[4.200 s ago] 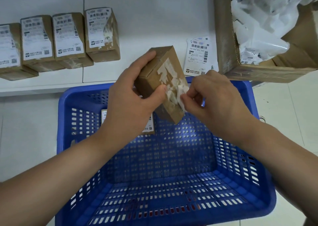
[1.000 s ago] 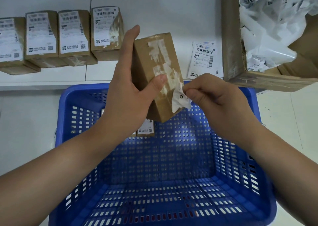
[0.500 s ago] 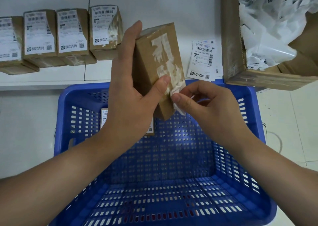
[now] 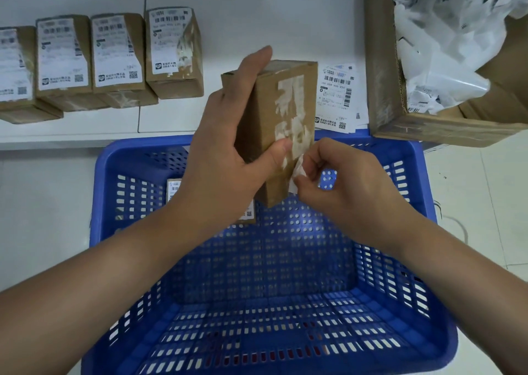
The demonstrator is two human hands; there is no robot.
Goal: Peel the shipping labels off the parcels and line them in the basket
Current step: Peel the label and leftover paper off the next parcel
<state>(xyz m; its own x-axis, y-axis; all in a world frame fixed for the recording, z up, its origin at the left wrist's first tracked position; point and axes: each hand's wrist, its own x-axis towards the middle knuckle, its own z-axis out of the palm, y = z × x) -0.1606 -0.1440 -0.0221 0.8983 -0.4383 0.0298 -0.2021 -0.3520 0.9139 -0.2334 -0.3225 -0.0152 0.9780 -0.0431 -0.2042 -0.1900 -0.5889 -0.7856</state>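
My left hand (image 4: pixel 225 157) grips a brown cardboard parcel (image 4: pixel 265 111) above the far rim of the blue basket (image 4: pixel 405 260), thumb pressed on its front face. That face carries torn white label remnants (image 4: pixel 291 106). My right hand (image 4: pixel 345 186) pinches a small white scrap of label (image 4: pixel 297 174) at the parcel's lower right edge. Inside the basket, against its far wall, another labelled parcel (image 4: pixel 173 189) shows partly behind my left wrist.
Several labelled parcels (image 4: pixel 171 51) stand in a row on the white surface at the upper left. A peeled label (image 4: pixel 337 97) lies flat beside a large cardboard box (image 4: pixel 383 69) filled with crumpled white label waste at the upper right.
My left hand has turned the parcel more upright and raised it slightly. My right hand has kept picking at the label remnants, its pinch shifting along the lower right edge.
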